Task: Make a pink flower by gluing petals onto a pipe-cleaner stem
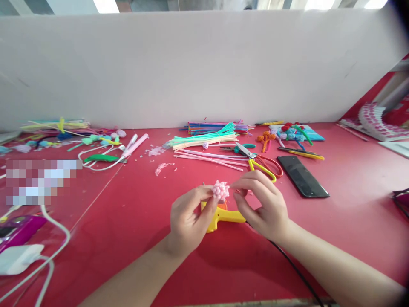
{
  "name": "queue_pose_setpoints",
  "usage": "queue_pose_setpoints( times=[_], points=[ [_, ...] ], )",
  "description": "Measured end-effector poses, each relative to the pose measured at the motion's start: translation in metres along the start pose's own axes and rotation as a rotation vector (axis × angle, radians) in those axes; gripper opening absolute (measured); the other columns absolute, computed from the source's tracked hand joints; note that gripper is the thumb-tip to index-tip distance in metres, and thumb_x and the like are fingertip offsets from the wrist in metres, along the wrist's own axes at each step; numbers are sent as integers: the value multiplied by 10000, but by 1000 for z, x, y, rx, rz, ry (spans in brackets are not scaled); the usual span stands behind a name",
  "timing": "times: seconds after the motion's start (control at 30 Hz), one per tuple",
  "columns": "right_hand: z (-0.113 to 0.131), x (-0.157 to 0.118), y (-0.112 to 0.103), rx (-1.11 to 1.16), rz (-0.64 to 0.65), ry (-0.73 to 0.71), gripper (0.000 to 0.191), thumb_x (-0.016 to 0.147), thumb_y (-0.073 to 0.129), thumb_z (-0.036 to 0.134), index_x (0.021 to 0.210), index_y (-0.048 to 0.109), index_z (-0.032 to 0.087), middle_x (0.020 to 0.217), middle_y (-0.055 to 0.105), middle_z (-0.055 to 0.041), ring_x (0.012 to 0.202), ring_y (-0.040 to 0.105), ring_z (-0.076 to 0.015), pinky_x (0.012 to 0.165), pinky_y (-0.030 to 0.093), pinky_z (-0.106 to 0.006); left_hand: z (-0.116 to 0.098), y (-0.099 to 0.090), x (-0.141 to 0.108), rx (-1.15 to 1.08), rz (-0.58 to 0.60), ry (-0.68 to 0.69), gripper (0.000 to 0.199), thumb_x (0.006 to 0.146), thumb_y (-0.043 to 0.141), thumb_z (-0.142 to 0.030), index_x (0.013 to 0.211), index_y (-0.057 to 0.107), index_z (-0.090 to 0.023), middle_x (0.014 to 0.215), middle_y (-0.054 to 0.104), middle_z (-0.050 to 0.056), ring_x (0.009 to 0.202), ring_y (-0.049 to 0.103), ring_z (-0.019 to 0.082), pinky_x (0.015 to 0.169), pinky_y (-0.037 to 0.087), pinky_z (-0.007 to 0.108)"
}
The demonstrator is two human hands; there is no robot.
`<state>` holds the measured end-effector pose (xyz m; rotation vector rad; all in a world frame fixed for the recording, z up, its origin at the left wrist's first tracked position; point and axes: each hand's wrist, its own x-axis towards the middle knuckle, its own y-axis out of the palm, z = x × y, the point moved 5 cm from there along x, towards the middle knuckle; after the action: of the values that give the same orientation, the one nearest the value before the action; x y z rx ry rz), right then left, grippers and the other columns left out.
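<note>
Working from afar, I have the left hand's grip clamped on a small, spiky pink pompom (220, 190), held above a yellow glue gun (228, 216) at the near middle of the red counter (128, 209). The right hand (266, 207) hovers just right of it, thumb and fingers apart. Beyond lie scissors (252, 156), pipe cleaners (201, 138) and, farther right, a black smartphone (302, 175).

Left fingers (198, 194) pinched; right fingers (252, 184) curled, loosely parted; forearms (137, 270) angled inward.
</note>
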<state>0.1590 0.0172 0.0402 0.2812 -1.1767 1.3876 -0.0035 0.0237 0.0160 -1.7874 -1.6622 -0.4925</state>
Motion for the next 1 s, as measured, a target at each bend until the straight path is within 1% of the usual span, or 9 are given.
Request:
queue_pose_setpoints(
  times=[0.13, 0.23, 0.3, 0.4, 0.63, 0.77, 0.83, 0.93, 1.0],
  points=[
    [-4, -3, 9, -10, 64, -8, 293, 802, 546, 63, 1063, 549, 198, 937, 585, -65, 835, 574, -169, 704, 495, -305, -3, -1, 1, 34, -9, 19, 224, 834, 571, -65, 977, 628, -228, 907, 716, 32, 797, 700, 156, 789, 571, 270],
    [-13, -5, 17, -17, 130, 61, 315, 832, 511, 93, 1128, 526, 201, 1035, 590, -90, 928, 584, -183, 761, 506, -317, -1, 2, 1, 1, 31, -109, 188, 861, 550, -108, 975, 623, -237, 939, 719, 41, 833, 703, 174, 828, 564, 308],
    [-16, -6, 22, -14, 172, 67, 260, 854, 479, 101, 1087, 536, 204, 1018, 611, -83, 919, 590, -176, 766, 504, -313, -1, 4, -1, -36, 66, -170, 171, 868, 544, -120, 958, 623, -243, 949, 721, 41, 847, 703, 180, 852, 555, 325],
    [-18, -8, 26, -33, 190, 27, 162, 865, 471, 109, 980, 544, 197, 927, 639, -64, 851, 590, -165, 741, 487, -301, 2, 5, -3, -86, 97, -218, 160, 868, 549, -137, 952, 631, -247, 957, 719, 43, 844, 702, 187, 850, 550, 338],
    [-26, -11, 35, -59, 211, -18, 104, 896, 459, 167, 941, 552, 181, 866, 645, -74, 780, 566, -172, 696, 451, -296, 6, 8, -1, -202, 99, -276, 131, 876, 555, -199, 980, 632, -216, 995, 704, 69, 895, 691, 210, 870, 535, 370],
    [-31, -7, 37, -62, 219, 26, 134, 904, 435, 185, 889, 567, 175, 767, 615, -53, 699, 534, -162, 660, 424, -291, 2, 9, 7, -281, 33, -364, 103, 880, 556, -244, 908, 636, -186, 967, 719, 69, 852, 703, 202, 822, 558, 335],
    [-34, -7, 39, -41, 232, 76, 145, 902, 431, 199, 872, 570, 172, 759, 607, -50, 703, 536, -157, 667, 425, -288, 3, 8, 11, -324, -14, -419, 98, 867, 577, -260, 874, 627, -175, 934, 725, 64, 818, 710, 201, 805, 567, 334],
    [-39, -8, 41, 14, 251, 194, 161, 905, 440, 239, 861, 578, 169, 798, 625, -57, 737, 553, -151, 686, 435, -283, 7, 2, 18, -403, -103, -460, 106, 836, 618, -273, 830, 599, -169, 897, 725, 55, 768, 715, 198, 765, 579, 335],
    [-42, -9, 40, 65, 265, 301, 179, 910, 448, 276, 865, 583, 167, 770, 637, -46, 692, 564, -137, 659, 443, -268, 10, -4, 23, -453, -158, -443, 110, 816, 640, -266, 804, 585, -172, 864, 721, 39, 740, 714, 194, 747, 581, 337]
  ],
)
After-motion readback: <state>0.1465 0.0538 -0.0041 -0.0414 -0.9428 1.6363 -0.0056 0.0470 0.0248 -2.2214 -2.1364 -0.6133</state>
